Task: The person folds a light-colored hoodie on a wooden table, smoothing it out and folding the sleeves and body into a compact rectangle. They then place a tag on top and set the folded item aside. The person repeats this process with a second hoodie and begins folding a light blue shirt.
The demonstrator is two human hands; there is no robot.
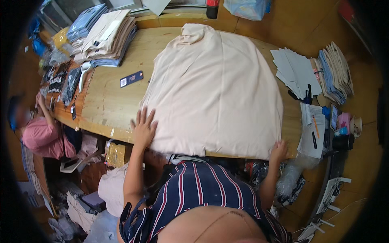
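A pale cream shirt [214, 93] lies spread out on the wooden table, its bunched collar end at the far side and its hem along the near edge. My left hand [144, 126] rests at the shirt's near left corner, fingers spread and flat, partly on the cloth and partly on the wood. At the near right corner, my right hand [278, 150] has its fingers closed on the hem. A dark hang tag [131, 79] lies on the table left of the shirt.
Folded shirts [109, 36] are stacked at the far left, with another folded pile [334, 75] at the right. Near that are white paper sheets [296, 71], a notebook [312, 129] with pens and a phone [333, 117]. A person in pink [42, 137] sits at the left.
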